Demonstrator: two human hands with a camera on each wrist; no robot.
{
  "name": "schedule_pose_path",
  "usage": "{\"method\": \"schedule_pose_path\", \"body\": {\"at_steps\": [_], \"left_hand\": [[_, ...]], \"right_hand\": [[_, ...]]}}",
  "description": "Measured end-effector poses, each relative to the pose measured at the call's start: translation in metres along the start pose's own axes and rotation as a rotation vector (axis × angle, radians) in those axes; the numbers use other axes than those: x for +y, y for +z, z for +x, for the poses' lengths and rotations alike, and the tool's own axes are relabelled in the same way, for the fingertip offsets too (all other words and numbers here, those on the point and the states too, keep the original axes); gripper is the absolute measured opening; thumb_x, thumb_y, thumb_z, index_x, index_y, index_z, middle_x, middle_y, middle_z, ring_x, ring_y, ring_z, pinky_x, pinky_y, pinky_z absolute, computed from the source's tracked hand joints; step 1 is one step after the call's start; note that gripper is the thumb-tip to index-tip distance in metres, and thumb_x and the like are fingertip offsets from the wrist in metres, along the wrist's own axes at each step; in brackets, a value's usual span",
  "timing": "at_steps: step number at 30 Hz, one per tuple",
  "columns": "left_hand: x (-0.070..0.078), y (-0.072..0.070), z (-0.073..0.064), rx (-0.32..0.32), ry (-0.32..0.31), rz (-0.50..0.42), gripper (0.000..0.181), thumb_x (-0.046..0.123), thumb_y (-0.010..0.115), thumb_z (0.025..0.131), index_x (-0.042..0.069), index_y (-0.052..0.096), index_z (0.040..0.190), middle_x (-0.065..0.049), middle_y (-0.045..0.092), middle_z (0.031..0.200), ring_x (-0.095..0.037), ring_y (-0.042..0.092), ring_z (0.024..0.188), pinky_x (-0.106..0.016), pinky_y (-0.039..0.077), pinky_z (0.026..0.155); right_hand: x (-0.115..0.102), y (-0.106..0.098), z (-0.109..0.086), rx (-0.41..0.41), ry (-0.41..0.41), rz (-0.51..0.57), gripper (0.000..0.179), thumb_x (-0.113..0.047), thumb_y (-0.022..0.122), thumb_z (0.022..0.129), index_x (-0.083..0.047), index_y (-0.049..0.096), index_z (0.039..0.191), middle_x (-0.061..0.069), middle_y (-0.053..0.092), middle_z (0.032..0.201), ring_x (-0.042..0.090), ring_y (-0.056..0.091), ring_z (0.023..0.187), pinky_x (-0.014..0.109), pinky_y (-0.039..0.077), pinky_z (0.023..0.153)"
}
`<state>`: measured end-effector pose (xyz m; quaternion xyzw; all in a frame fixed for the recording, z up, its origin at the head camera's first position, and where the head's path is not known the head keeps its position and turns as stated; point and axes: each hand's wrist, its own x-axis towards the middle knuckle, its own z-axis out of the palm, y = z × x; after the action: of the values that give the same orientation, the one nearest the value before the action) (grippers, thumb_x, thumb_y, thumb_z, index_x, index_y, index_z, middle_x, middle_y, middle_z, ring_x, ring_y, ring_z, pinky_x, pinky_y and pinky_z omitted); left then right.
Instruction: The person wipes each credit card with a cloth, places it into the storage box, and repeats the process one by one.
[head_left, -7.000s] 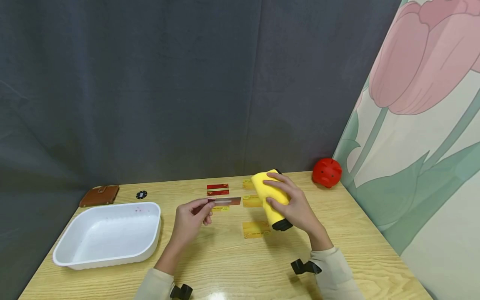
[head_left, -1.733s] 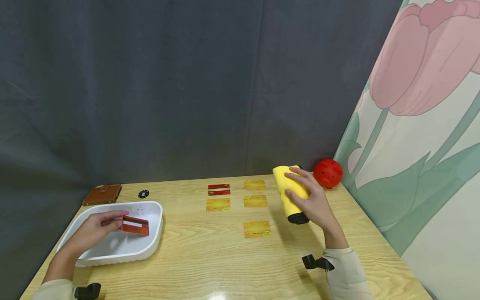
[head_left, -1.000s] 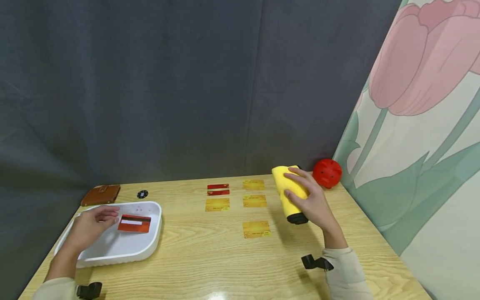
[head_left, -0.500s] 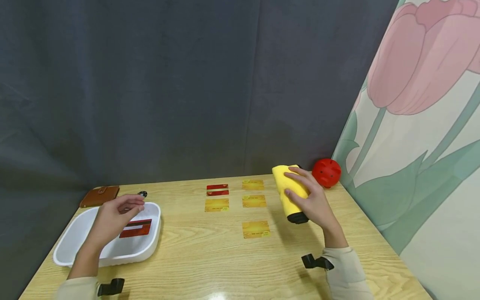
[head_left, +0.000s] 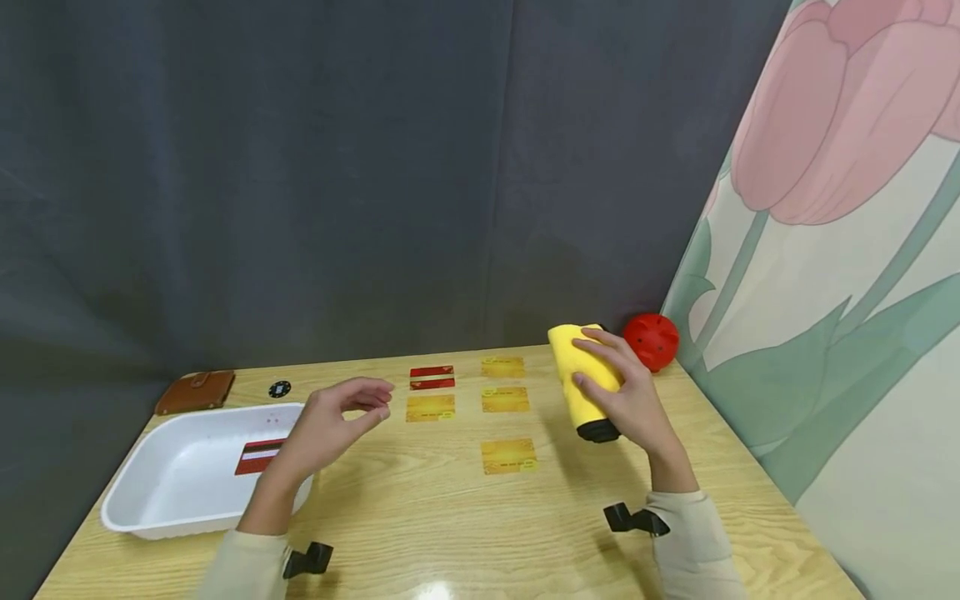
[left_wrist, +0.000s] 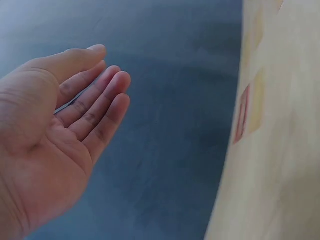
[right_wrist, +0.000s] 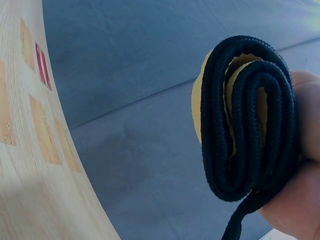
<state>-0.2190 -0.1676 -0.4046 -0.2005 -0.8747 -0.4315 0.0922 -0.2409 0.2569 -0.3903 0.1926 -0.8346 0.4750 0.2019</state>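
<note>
My right hand [head_left: 626,396] grips a rolled yellow cloth [head_left: 583,379] with black edging, held above the table. The right wrist view shows the black-edged end of the rolled cloth [right_wrist: 245,120] in coils. My left hand [head_left: 330,429] is in the air right of the white tray [head_left: 172,527], its fingers loosely bent and holding nothing; the left wrist view shows the bare palm of the left hand [left_wrist: 65,130]. Inside the tray lies a red card [head_left: 257,458] with a dark stripe, partly hidden by my left wrist.
Several yellow cards, such as one near the front [head_left: 510,456], and a red striped card [head_left: 432,377] lie mid-table. A brown wallet [head_left: 197,392] and black chip [head_left: 280,389] sit behind the tray. A red piggy bank [head_left: 651,342] stands at the back right, by the curtain [head_left: 337,183].
My left hand carried a red card from mid-table to the tray, let it go there, then moved right and back over the table. My right hand shifted slightly right with the cloth.
</note>
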Motion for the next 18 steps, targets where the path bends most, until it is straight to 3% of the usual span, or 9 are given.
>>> {"method": "schedule_pose_path", "body": {"at_steps": [7, 13, 18], "left_hand": [[0.003, 0.044, 0.01, -0.176, -0.025, -0.076, 0.038, 0.03, 0.078, 0.093, 0.022, 0.07, 0.129, 0.005, 0.075, 0.116, -0.018, 0.07, 0.109, -0.042, 0.057, 0.099], [-0.006, 0.072, 0.016, -0.22, -0.054, -0.178, 0.041, 0.033, 0.078, 0.093, 0.021, 0.069, 0.132, -0.005, 0.074, 0.121, -0.028, 0.068, 0.115, -0.053, 0.054, 0.104], [-0.015, 0.093, 0.017, -0.252, -0.074, -0.211, 0.044, 0.036, 0.076, 0.094, 0.022, 0.067, 0.135, -0.01, 0.071, 0.127, -0.025, 0.067, 0.116, -0.04, 0.055, 0.103]], "right_hand": [[0.001, -0.002, -0.001, 0.001, 0.028, -0.002, 0.045, -0.01, 0.076, 0.093, -0.019, 0.068, 0.137, 0.0, 0.051, 0.154, 0.005, 0.048, 0.126, 0.014, 0.049, 0.088], [0.003, -0.003, -0.001, 0.006, 0.024, 0.001, 0.045, -0.01, 0.076, 0.093, -0.02, 0.068, 0.137, -0.001, 0.051, 0.154, 0.006, 0.049, 0.126, 0.013, 0.049, 0.088], [0.002, -0.004, 0.0, 0.002, 0.023, -0.001, 0.046, -0.01, 0.076, 0.093, -0.021, 0.068, 0.137, -0.001, 0.05, 0.155, 0.006, 0.05, 0.124, 0.014, 0.049, 0.088]]}}
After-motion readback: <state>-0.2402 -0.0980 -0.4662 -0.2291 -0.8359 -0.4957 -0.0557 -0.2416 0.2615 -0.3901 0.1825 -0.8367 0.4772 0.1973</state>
